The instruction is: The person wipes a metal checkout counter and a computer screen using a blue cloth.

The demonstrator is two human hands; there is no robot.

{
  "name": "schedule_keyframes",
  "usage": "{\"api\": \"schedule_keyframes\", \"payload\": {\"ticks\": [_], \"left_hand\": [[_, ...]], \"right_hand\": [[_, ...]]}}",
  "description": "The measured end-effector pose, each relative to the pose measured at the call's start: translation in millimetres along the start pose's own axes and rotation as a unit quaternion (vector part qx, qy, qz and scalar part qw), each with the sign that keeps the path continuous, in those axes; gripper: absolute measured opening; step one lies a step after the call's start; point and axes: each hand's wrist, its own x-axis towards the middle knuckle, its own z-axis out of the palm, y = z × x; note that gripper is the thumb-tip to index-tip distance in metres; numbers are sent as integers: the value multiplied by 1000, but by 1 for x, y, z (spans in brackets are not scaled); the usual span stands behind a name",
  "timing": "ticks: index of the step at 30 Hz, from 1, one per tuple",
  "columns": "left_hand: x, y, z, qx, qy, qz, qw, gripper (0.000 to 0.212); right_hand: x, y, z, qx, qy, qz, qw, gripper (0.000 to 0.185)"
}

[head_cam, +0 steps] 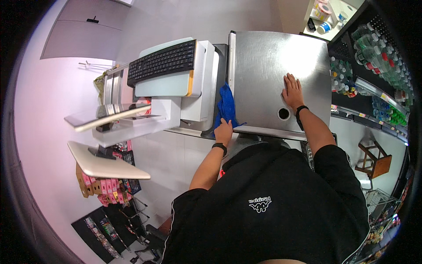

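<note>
My left hand [224,132] grips the lower end of a blue cloth [226,105], which lies bunched along the left edge of a stainless steel counter top [260,76]. The cloth also rests against the dark rim of the section beside it. My right hand [293,92] lies palm down on the steel, fingers apart, holding nothing. Just below it is a round hole [283,114] with a light ring in the counter top.
Left of the cloth, a black keyboard [161,61] lies on a stack of pale equipment. Two flat display screens [108,161] stand further left. Shelves of plastic bottles [372,52] rise at the right, with a wooden stool [379,161] nearby. Paper cups [324,27] are at the upper right.
</note>
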Motion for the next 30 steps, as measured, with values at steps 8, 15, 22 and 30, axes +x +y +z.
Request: {"api": "schedule_keyframes", "payload": {"ticks": [8, 15, 22, 30], "left_hand": [[18, 5, -1, -33, -93, -33, 995, 64], [59, 26, -8, 3, -64, -61, 996, 79], [46, 9, -2, -32, -19, 0, 999, 56], [5, -7, 7, -86, 5, -9, 996, 47]], "right_hand": [[-28, -12, -29, 274, -52, 57, 959, 34], [-143, -3, -38, 147, -79, -110, 980, 48], [-166, -9, -28, 194, -94, -59, 975, 49], [-178, -14, -33, 161, -119, -90, 976, 39]]}}
